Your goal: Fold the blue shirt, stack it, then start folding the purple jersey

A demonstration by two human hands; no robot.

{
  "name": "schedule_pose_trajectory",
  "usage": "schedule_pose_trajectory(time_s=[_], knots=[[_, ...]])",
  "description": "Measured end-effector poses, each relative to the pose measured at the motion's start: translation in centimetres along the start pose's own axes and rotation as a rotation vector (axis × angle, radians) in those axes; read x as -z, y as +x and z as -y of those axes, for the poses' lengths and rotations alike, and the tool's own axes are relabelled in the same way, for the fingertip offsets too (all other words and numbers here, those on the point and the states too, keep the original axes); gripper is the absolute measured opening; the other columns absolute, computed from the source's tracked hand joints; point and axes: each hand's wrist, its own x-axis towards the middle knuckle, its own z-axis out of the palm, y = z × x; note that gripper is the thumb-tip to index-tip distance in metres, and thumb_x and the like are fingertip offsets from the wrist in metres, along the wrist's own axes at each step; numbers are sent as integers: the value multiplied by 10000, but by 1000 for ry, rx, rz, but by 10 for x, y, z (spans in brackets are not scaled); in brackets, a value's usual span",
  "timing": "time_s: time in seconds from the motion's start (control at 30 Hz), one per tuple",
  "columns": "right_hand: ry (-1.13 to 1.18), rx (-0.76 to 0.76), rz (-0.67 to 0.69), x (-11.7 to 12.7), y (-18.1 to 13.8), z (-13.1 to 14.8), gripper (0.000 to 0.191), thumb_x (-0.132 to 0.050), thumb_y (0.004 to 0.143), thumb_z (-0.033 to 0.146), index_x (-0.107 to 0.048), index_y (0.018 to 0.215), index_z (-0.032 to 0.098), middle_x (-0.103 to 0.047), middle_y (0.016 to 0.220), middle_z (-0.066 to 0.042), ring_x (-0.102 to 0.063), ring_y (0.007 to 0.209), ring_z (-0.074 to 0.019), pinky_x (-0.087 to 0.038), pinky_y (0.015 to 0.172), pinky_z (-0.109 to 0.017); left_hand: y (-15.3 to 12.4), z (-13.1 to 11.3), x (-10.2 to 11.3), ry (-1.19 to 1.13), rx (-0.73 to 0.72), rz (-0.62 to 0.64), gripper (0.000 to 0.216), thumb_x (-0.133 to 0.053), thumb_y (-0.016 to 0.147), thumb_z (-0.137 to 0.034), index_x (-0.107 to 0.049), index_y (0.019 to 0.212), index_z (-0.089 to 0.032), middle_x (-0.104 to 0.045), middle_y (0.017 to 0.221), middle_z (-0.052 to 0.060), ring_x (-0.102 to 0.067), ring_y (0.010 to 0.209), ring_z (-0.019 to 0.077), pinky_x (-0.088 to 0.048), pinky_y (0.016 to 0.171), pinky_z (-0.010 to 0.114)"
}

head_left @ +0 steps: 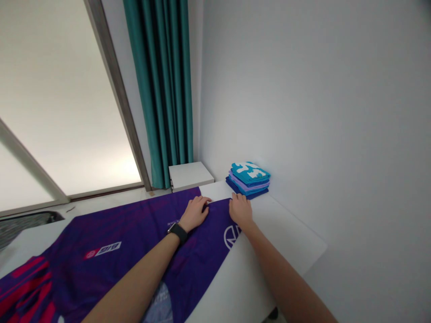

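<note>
A purple jersey (pixel 134 233) with red stripes and white print lies spread over a white table (pixel 279 233). My left hand (pixel 195 211), with a black watch on its wrist, presses on the jersey's far edge, fingers curled onto the cloth. My right hand (pixel 240 209) rests on the same edge a little to the right, fingers bent down on the fabric. Whether either hand pinches the cloth or only lies on it is not clear. Just beyond my right hand sits a stack of folded shirts (pixel 249 179) in teal, lilac and blue.
A white wall runs along the table's right side. A small white cabinet (pixel 190 175) stands past the table's far end, below a teal curtain (pixel 164 89). A large frosted window (pixel 57 98) fills the left. A dark mat (pixel 23 222) lies on the floor at left.
</note>
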Motion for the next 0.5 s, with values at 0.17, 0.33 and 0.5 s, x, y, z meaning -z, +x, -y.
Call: schedule_pose_trajectory(time_s=[0.17, 0.33, 0.5], knots=[[-43, -89, -49, -10, 10, 4, 280, -435, 943, 307, -611, 1065, 127, -594, 1107, -179, -493, 1071, -291, -347, 882, -392, -1, -3, 1, 45, -2, -8, 322, -523, 851, -171, -563, 1166, -217, -632, 1041, 67, -558, 1005, 247, -414, 864, 381], [155, 45, -102, -10, 13, 3, 199, -403, 939, 191, -569, 1045, 160, -603, 1060, -117, -523, 1010, -233, -359, 868, -324, -2, -5, 0, 77, 4, -11, 405, -495, 872, -209, -487, 1276, -195, -619, 1100, 97, -549, 1031, 258, -409, 877, 391], [253, 155, -172, -8, 11, -1, 291, -341, 959, 175, -519, 1189, 158, -599, 1144, -114, -526, 1049, -220, -355, 901, -314, -1, -1, -1, 12, 39, -28, 561, -490, 872, -214, -345, 1412, -172, -629, 1084, 96, -548, 1023, 255, -406, 892, 391]])
